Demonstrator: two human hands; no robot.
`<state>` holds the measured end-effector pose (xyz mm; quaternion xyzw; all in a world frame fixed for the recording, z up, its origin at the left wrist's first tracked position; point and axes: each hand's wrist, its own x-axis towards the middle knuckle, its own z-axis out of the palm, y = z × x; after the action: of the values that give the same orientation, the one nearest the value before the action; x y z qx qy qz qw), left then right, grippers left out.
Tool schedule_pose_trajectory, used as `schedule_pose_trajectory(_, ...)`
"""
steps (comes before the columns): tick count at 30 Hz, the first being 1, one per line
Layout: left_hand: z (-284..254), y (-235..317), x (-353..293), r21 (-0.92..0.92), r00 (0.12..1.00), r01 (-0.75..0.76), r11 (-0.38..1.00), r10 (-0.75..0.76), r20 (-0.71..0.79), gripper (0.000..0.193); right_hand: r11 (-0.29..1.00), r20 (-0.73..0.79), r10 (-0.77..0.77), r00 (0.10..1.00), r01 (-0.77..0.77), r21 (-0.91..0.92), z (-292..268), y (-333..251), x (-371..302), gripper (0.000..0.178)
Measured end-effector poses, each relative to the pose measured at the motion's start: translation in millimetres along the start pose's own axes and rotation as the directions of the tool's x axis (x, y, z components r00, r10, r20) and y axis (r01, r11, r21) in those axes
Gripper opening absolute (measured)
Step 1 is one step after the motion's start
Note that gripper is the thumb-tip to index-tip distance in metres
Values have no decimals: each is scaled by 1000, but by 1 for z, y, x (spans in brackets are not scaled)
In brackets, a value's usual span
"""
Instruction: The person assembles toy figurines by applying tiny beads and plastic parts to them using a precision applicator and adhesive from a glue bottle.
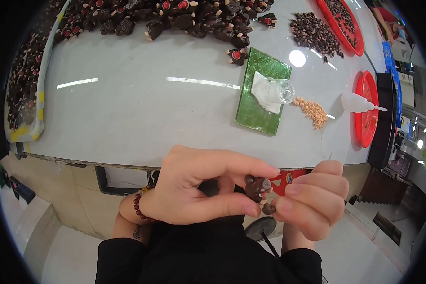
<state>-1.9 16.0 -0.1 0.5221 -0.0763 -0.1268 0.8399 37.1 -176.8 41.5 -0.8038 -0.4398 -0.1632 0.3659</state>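
Note:
Just off the table's near edge, my left hand point(208, 184) pinches a small dark brown figurine point(256, 187) between thumb and fingers. It has round ears, a greyish muzzle and a bit of red. My right hand point(315, 199) is closed beside it. A small dark brown piece point(269, 208) sits at its thumb and fingertip, close under the figurine; whether the two touch I cannot tell. From the top of the right fist a thin pointed thing point(331, 155) sticks up, its lower part hidden by the fingers.
Many similar figurines point(175, 21) crowd the far side, more fill a tray point(45, 71) at left. A green slab point(258, 116) bears a small glass point(285, 91) on white cloth. Beige bits point(312, 112), brown bits point(312, 35), red trays point(359, 40) and a white squeeze bottle point(354, 102) lie right.

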Motion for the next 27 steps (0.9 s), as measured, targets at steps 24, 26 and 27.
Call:
schedule_pose_trajectory(24,8,-6,3,313,981,-175,934,194,-30,41,999,17,24,1000,-24,-44,-6,-6,-5,28)
schedule_pose_trajectory(26,7,-6,3,314,981,-172,934,193,-37,42,999,25,18,1000,-17,-46,-6,-6,-4,28)
schedule_pose_trajectory(27,7,-4,4,318,982,-171,933,189,-27,42,999,26,29,999,-28,-46,-6,-6,-4,28)
